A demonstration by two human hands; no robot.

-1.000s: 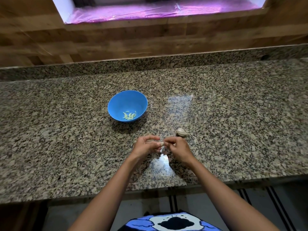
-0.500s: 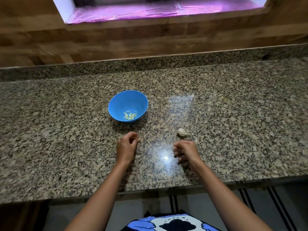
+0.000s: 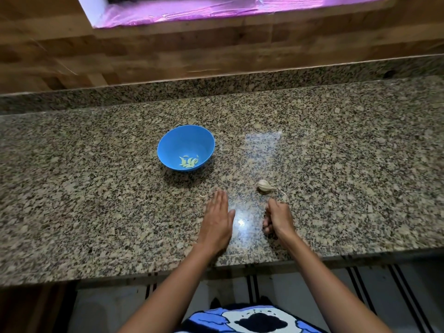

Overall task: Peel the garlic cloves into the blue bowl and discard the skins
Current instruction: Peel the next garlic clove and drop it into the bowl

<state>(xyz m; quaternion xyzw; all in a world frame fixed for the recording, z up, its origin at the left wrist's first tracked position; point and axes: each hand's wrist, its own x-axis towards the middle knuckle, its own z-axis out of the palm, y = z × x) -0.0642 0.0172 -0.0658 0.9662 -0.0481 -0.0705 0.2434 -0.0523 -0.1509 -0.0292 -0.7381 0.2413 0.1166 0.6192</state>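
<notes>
OK, I see the granite counter (image 3: 96,188), blue bowl (image 3: 177,140) mid-counter, left hand (image 3: 217,219) flat with fingers straight, right hand (image 3: 278,218) curled, can't tell around what, garlic bulb (image 3: 264,185) just beyond it, peeled cloves (image 3: 188,162) in the bowl.

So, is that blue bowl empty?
No, a small heap of pale peeled garlic cloves lies at the bottom of the blue bowl.
</notes>
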